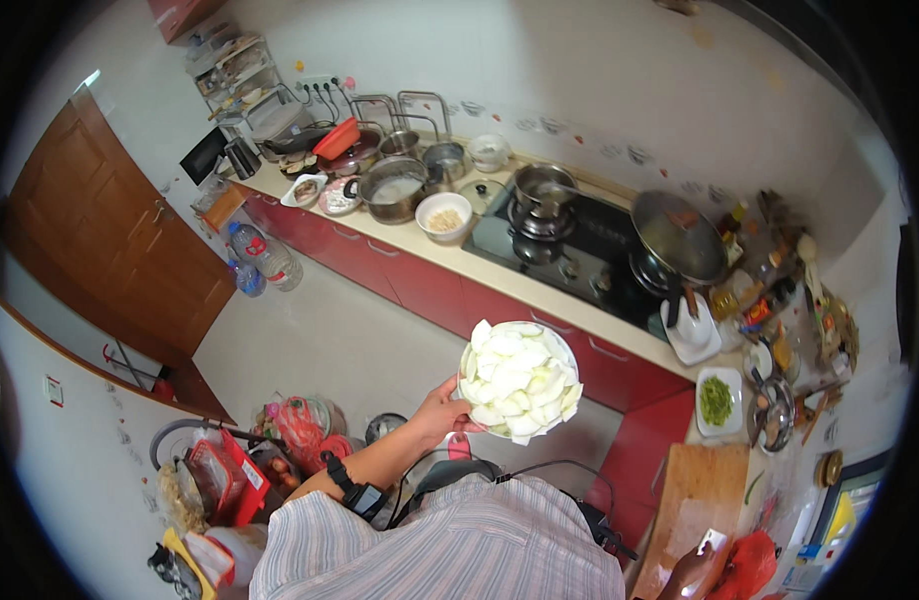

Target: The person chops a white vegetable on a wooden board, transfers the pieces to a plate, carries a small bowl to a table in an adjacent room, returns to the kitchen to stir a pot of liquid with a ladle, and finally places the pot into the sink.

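My left hand (448,412) grips the rim of a round plate (568,346), held out over the floor in front of me. Thin white slices of a vegetable (518,379) are heaped high on it, some with pale green edges. At the lower right, my right hand (684,574) is over a wooden cutting board (692,487). It has hold of a small flat whitish object (711,541), too unclear to name. A red plastic bag (750,564) lies close beside that hand.
A gas hob (564,255) on the counter carries a steel pot (543,187) and a wok (678,238). Left of it stand a white bowl (444,217) and a large pot (392,191). Shredded greens (716,401) fill a white dish near the board. Bags and baskets (223,480) crowd the lower left.
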The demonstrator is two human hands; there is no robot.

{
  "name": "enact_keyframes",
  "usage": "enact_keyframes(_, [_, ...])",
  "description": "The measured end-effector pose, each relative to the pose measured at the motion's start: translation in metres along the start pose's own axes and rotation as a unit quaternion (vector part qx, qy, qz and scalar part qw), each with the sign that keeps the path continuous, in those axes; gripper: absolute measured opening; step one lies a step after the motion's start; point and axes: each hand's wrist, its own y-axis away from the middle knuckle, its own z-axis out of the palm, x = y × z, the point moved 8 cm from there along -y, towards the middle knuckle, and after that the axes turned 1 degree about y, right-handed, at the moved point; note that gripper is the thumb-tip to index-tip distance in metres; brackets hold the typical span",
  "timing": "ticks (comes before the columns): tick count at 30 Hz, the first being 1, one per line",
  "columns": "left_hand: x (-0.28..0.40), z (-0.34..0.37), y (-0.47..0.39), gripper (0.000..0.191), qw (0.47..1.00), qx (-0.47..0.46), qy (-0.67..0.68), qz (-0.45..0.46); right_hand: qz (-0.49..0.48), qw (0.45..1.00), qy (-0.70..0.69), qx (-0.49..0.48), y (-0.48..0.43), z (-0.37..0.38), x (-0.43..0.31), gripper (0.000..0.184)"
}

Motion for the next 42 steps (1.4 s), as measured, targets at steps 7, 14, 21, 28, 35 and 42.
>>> enact_keyframes(7, [0.084,-0.115,-0.005,0.067,0.994,0.084,0.042,0.049,-0.079,0.971,-0.19,-0.12,-0.078,-0.006,-0.337,0.03])
enact_keyframes(14, [0.15,-0.205,-0.015,0.068,0.983,0.147,0.073,0.084,-0.14,0.841,-0.424,-0.305,-0.071,0.027,-0.608,0.025])
enact_keyframes(21, [0.219,-0.263,-0.024,0.064,0.967,0.189,0.116,0.128,-0.196,0.71,-0.465,-0.491,-0.033,0.062,-0.796,0.025])
enact_keyframes(28, [0.308,-0.317,-0.063,0.056,0.958,0.219,0.131,0.133,-0.262,0.702,-0.417,-0.515,-0.024,0.084,-0.894,0.025])
enact_keyframes(35, [0.428,-0.364,-0.19,0.053,0.976,0.168,0.067,0.119,-0.148,0.759,-0.406,-0.486,-0.033,0.098,-0.909,0.023])
enact_keyframes(42, [0.493,-0.398,-0.359,0.058,0.993,0.061,0.049,0.093,0.066,0.798,-0.456,-0.388,0.008,0.078,-0.889,0.019])
